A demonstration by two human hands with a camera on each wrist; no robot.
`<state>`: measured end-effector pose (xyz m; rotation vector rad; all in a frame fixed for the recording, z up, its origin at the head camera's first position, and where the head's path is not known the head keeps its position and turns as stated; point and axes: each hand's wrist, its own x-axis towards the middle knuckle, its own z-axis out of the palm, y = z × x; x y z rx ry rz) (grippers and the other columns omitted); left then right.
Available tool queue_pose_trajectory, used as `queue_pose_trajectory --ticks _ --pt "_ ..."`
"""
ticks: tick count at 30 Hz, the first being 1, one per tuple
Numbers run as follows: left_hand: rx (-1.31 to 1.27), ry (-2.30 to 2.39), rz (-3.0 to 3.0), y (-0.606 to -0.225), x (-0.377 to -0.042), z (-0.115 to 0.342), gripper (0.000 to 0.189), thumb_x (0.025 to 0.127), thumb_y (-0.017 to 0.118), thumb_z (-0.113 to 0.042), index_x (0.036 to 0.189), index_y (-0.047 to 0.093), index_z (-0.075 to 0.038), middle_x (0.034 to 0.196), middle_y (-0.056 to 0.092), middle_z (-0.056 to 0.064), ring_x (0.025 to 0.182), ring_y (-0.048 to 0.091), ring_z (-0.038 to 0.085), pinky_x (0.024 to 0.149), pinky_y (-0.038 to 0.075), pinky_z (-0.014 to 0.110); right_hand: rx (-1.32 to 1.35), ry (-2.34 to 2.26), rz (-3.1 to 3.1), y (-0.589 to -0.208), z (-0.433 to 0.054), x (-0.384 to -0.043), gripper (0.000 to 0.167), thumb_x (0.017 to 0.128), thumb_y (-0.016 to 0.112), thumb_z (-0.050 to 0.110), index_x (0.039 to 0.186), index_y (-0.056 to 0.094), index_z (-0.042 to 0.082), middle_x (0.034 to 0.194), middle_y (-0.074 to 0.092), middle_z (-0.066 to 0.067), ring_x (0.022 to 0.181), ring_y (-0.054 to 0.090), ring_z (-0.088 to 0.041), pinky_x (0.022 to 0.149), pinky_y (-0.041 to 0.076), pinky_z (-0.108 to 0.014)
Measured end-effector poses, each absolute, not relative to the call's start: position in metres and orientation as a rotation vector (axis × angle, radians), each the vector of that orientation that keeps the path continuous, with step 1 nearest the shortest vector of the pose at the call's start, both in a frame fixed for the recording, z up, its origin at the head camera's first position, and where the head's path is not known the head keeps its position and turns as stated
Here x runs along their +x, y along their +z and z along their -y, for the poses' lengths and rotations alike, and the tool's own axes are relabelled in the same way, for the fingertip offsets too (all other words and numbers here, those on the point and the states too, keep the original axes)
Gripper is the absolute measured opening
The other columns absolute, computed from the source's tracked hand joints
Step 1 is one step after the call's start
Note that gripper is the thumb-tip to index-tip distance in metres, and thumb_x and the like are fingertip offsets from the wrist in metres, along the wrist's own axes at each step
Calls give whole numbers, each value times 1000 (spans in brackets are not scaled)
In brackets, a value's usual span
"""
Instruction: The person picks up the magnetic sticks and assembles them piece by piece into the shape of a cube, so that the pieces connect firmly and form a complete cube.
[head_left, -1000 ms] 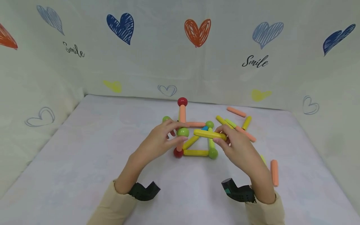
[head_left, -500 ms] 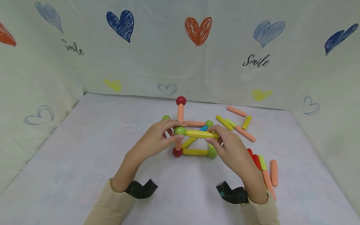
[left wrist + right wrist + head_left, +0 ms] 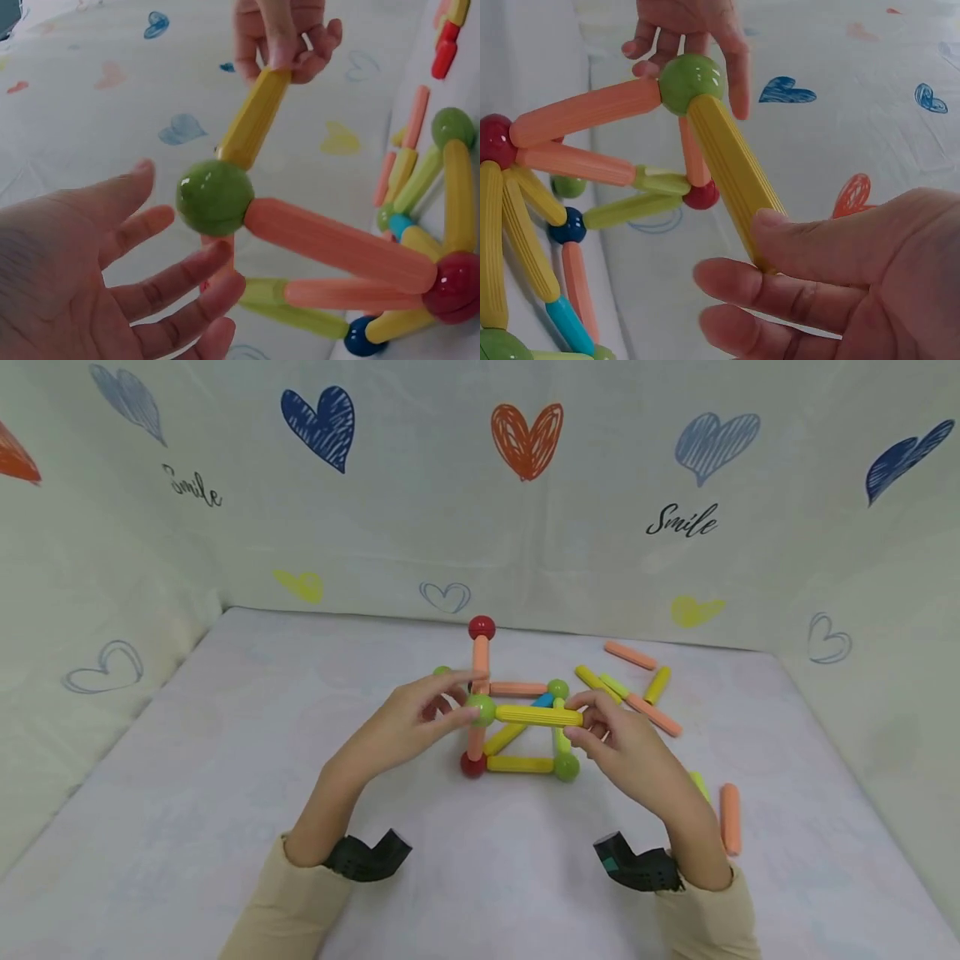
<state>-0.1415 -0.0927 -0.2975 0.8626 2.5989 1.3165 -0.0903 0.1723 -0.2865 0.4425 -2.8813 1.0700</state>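
One pale tabletop (image 3: 510, 868); right hand (image 3: 626, 743) pinches one yellow rod (image 3: 536, 716); left hand (image 3: 405, 722), fingers apart.

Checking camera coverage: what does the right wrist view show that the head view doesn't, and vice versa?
Right wrist only: a glossy dark blue ball, plainly round; the head view gives at most dark slivers of it.

Head only: a loose coral plastic-looking stick, a black wrist-worn camera and printed black "Smile" lettering.

Both: a ridged yellow plastic-looking stick meeting a glossy green ball, the right hand pinching the stick's other end, and the left hand by the ball.
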Motion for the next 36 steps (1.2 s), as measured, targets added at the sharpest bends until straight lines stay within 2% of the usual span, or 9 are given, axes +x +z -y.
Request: queue_pose_trajectory --ticks 4,11,15,17,23,27,31,36 --pt "725 1400 -2592 -301 -152 104 43 95 53 -28 136 44 -23 108 60 8 84 59 20 72 49 32 445 1140 2905 -286 -178 -91 27 90 60 15 115 50 9 82 61 1 69 56 -12 61 46 -24" --pt "390 1365 -2657 -325 -173 118 40 93 56 -29 131 50 -21 112 57 10 100 54 26 81 48 37 446 1235 2901 -287 -182 -93 25 91 59 9 114 50 11 91 68 2 73 60 -13 63 48 -25" --pt "240 1386 -2637 -340 -183 123 42 91 58 -27 132 49 -19 109 56 12 96 53 26 76 45 31 444 1235 2906 -287 -182 -93 24 91 58 8 113 50 12 92 68 3 75 60 -13 64 48 -25" --pt "190 1396 -2601 -349 -189 126 47 90 60 -28 134 47 -17 110 54 13 96 52 26 74 44 29 438 1231 2912 -287 -182 -92 24 91 59 10 113 51 12 91 68 3 75 61 -13 64 48 -25" --pt "98 1380 -2474 -377 -200 132 71 87 63 -39 144 28 -16 121 45 17 103 48 27 81 44 31 442 1250 2910 -285 -183 -90 23 91 58 11 113 51 10 93 69 1 76 60 -13 64 47 -25" --pt "76 1361 -2473 -385 -202 134 68 85 64 -40 142 33 -18 112 47 13 96 48 24 78 41 29 435 1256 2917 -284 -183 -90 23 91 57 10 113 51 11 94 69 1 77 61 -14 65 47 -25" --pt "141 1345 -2500 -389 -204 134 62 85 66 -36 137 41 -15 100 47 9 91 45 22 75 38 28 429 1261 2929 -286 -183 -91 23 91 57 9 114 51 11 95 69 1 78 61 -16 65 47 -26" --pt "187 1309 -2547 -389 -202 131 53 85 66 -32 131 48 -12 93 47 8 86 44 21 71 36 29 435 1260 2929 -286 -184 -92 23 92 56 8 114 51 11 95 69 0 79 61 -16 65 48 -26"
